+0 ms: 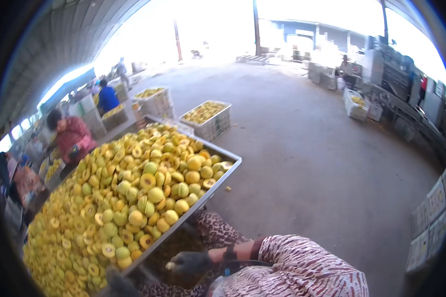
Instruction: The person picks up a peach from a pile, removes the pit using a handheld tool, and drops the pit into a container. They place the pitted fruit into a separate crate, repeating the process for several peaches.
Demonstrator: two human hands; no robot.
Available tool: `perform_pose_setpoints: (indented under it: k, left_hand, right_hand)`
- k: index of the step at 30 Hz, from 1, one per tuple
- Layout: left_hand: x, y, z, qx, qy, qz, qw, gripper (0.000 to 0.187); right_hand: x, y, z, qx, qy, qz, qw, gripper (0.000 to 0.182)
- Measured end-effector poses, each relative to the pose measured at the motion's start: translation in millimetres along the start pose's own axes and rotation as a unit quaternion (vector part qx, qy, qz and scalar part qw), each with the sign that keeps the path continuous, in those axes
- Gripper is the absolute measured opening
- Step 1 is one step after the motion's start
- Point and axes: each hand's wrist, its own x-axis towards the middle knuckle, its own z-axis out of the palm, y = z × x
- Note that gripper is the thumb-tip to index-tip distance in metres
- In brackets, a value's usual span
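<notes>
The halved yellow-green fruit [134,190] is heaped on the metal-edged desk [183,217], and beside its near edge the gloved right hand [191,262] has its fingers curled around a small pale piece [171,266], too small to name. The gloved left hand [120,283] is at the desk's near corner, close to the fruit, but it is too blurred to tell whether its fingers grip anything. Just beyond the desk's far edge stands a crate [215,127] of yellow fruit, while a person in red [75,136] is at the desk's left side and a person in blue [107,97] is farther behind it.
</notes>
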Motion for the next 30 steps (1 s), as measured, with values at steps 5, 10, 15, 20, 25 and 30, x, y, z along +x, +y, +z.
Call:
perform_pose_setpoints:
  k: [5,10,15,20,25,30]
  left_hand:
    - [28.2,62.6,41.5,-0.144,-0.032,-0.179,0.973,0.028]
    - [57.4,63.4,56.7,-0.148,-0.043,-0.212,0.965,0.025]
    - [95.7,97.6,112.6,-0.013,-0.094,0.028,0.995,0.054]
    - [114.5,106.1,135.6,-0.032,-0.2,-0.024,0.979,0.057]
    - [88.8,131.0,65.2,-0.639,-0.174,-0.289,0.692,0.049]
    - [49.8,162.8,40.4,-0.698,-0.139,-0.325,0.622,0.048]
  right_hand:
    - [-8.6,49.0,-38.0,-0.291,0.002,-0.017,0.956,0.037]
    - [8.0,2.7,-43.8,-0.21,0.027,-0.041,0.977,0.026]
    - [14.2,9.5,-44.0,-0.215,0.019,-0.049,0.975,0.023]
    - [5.5,-7.2,-58.9,-0.201,0.089,-0.048,0.974,0.022]
    - [3.0,-14.2,-62.7,-0.049,0.119,-0.052,0.99,0.018]
    - [28.2,-36.1,-34.4,0.031,0.094,-0.062,0.993,0.02]
